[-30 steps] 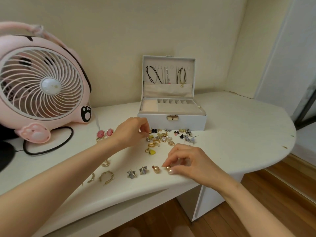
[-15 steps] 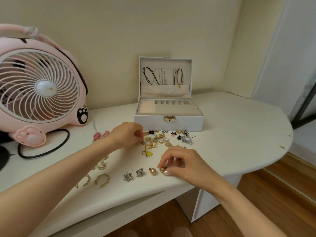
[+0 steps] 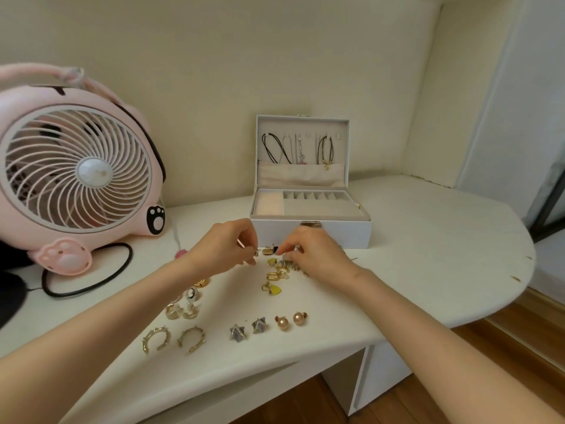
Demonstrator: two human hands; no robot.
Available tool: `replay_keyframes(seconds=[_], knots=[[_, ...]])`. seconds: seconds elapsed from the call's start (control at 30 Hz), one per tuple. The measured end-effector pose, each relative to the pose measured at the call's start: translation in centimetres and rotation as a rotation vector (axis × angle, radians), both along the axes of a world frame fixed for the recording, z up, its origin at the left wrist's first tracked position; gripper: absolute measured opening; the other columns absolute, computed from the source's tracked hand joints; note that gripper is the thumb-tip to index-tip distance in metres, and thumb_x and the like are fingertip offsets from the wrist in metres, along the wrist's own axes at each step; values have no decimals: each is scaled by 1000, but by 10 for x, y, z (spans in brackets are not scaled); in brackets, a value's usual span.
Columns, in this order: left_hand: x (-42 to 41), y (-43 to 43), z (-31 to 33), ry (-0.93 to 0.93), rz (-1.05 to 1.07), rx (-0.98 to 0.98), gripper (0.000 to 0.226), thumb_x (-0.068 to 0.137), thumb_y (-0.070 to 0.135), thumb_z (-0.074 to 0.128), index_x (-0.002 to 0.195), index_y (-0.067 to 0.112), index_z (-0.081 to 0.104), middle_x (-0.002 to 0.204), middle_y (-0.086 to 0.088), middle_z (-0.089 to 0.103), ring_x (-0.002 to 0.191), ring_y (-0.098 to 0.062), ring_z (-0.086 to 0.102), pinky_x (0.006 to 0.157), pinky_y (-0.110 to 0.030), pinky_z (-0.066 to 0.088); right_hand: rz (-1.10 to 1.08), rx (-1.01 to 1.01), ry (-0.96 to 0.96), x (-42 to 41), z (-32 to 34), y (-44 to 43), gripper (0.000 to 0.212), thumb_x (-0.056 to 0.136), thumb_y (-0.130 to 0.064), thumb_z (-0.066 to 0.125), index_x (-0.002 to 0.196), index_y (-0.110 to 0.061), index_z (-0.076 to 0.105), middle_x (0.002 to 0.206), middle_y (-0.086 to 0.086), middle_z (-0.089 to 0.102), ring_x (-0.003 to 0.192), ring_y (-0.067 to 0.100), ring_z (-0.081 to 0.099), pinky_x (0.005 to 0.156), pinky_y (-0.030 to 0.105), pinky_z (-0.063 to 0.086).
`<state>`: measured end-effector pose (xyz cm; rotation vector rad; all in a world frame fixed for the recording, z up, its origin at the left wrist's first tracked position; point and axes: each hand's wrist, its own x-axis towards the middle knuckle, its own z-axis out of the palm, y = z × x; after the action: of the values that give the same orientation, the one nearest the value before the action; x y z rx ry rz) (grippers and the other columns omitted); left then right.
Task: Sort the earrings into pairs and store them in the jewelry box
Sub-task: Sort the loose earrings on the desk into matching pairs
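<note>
No text to read.
No letters, numbers or brand names can be made out on the box point(image 3: 312, 237) or the fan point(image 3: 76, 166). The only marks are pictures: a black-and-white paw print point(image 3: 155, 220) on the fan's lower right side, and a pink paw pad point(image 3: 64, 255) moulded on its front foot.

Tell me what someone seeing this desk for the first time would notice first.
Probably the big pink fan with paw prints, at the desk's left. Next the open white jewelry box by the back wall, necklaces hanging in its lid; just before it the left hand pinches a small earring and the right hand touches the loose earring pile. Matched pairs lie in a row near the front edge.
</note>
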<state>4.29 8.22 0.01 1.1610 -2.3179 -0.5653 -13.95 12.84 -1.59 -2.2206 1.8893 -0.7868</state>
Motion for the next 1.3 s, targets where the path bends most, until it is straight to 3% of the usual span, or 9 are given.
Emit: replay_keyframes(seconds=[0.13,0.27,0.37,0.57,0.67,0.83,1.0,1.1,1.3], knots=[[12,-2,4,104,-16,66,15,84,1,60,79,14,60,80,-4,69,73,-9,69,64,-15,54,14,86,69,6,1,-13,17,85,-10,65,100,-10,73,104,5,69,96,16,61,79,25,47],[23,-3,4,91,-16,115,11,78,-1,69,86,6,65,80,-7,69,66,-9,65,55,-8,46,-2,122,40,6,2,-18,11,83,-9,68,92,-9,74,99,6,70,95,17,62,88,31,51],[26,-4,4,85,-23,122,8,78,0,69,83,5,66,76,-7,69,58,-4,64,54,-10,47,13,108,49,3,4,-17,9,83,-11,68,89,-10,74,96,4,71,93,13,60,89,27,48],[22,-5,2,26,8,50,9,84,22,66,83,14,63,78,0,66,67,-10,61,56,-14,47,46,140,112,2,1,-18,13,83,-12,65,92,-20,70,94,-2,65,83,10,59,77,31,54],[21,-4,3,28,22,38,12,86,23,65,88,12,61,82,2,63,68,-7,58,54,-11,46,55,129,72,2,1,-18,16,81,-9,63,92,-20,65,86,-5,59,82,13,59,73,31,54],[24,-5,3,55,-4,44,8,86,16,63,87,9,61,77,-1,66,64,-4,61,58,-13,51,31,85,-13,-2,4,-22,20,79,-5,61,90,-19,68,86,-4,62,79,10,56,66,16,42],[25,-10,0,114,-2,50,9,87,11,62,95,12,60,74,0,68,58,0,62,56,-11,49,21,33,-104,-4,12,-25,19,86,-6,61,101,-12,72,95,0,66,76,4,57,69,11,46],[26,-15,-1,145,22,48,5,88,7,59,91,11,60,75,-4,68,62,-8,64,58,-12,50,-5,-24,-166,-6,14,-31,21,87,-5,61,102,-11,72,92,-3,64,73,-3,53,63,1,41],[22,-25,-1,133,59,27,6,88,10,60,88,9,66,77,-7,70,65,-12,65,59,-14,51,-41,-76,-209,-8,17,-40,21,87,-3,60,104,-10,72,102,1,66,91,6,54,85,16,42]])
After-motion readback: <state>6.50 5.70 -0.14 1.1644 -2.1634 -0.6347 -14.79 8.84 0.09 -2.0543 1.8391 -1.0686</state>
